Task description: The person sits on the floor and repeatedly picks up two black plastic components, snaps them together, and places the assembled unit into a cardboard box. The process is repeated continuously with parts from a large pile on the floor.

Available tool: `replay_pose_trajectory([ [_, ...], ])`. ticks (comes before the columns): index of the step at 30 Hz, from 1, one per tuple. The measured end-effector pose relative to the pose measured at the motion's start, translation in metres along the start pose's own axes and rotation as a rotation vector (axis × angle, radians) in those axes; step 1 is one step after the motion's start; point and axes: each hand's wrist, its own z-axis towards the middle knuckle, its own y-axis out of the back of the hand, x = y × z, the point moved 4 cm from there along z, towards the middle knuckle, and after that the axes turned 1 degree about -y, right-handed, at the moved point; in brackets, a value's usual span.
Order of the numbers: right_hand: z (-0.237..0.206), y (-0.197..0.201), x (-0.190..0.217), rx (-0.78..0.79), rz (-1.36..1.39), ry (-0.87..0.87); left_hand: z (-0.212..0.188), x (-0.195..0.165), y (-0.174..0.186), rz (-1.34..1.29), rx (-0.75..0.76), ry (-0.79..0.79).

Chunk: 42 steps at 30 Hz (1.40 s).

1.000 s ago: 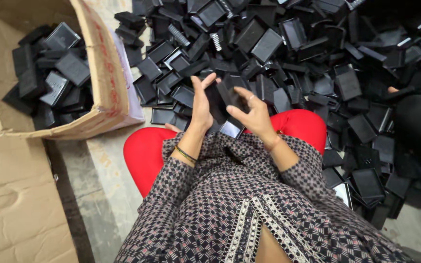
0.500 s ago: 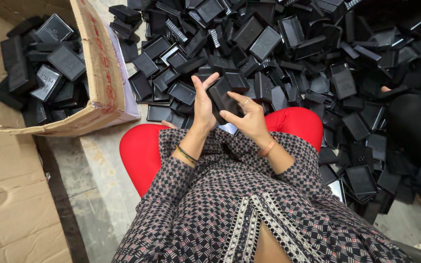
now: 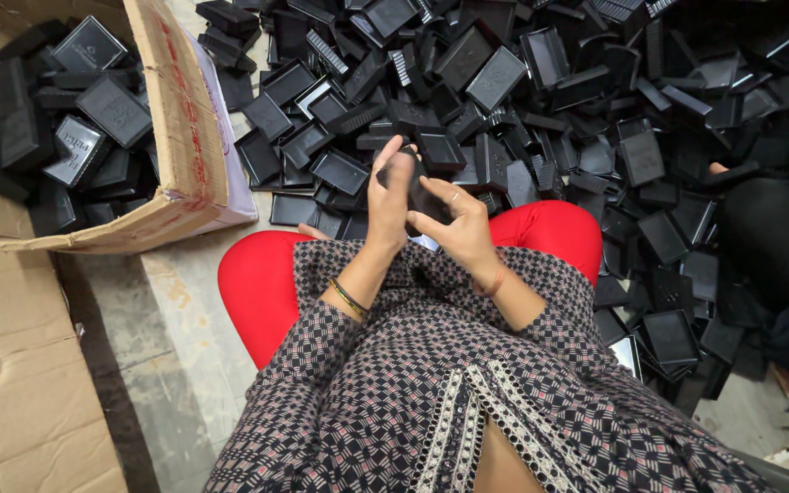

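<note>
Seated operator's left hand and right hand are both closed around one black plastic tray held above the red-clad knees, apparently inspecting it, with the loose pile at 12 o'clock and the cardboard box at 10 o'clock, the likeliest place for it.

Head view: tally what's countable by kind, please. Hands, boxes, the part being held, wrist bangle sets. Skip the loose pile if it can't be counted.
Hands: 2, the left hand and the right hand
Black plastic part held between both hands: 1
Cardboard box with black parts inside: 1
Wrists with bangles: 2
Total: 6
Loose black parts on the floor: too many and too overlapped to count.
</note>
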Motion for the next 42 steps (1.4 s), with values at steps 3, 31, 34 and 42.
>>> replay_pose_trajectory([
  [3, -0.003, -0.002, 0.002, -0.014, -0.237, 0.229, -0.01, 0.002, 0.007, 0.094, -0.115, 0.022],
  [31, 0.026, -0.002, -0.011, 0.135, -0.385, 0.377, 0.037, -0.071, 0.096, 0.222, -0.049, 0.213],
  [34, 0.022, -0.002, -0.013, 0.32, -0.217, 0.35, 0.008, 0.007, 0.052, -0.391, -0.177, 0.66],
  [42, 0.116, 0.197, -0.198, -0.259, -0.959, -0.487, 0.02, -0.003, 0.1, -0.327, -0.149, 0.398],
])
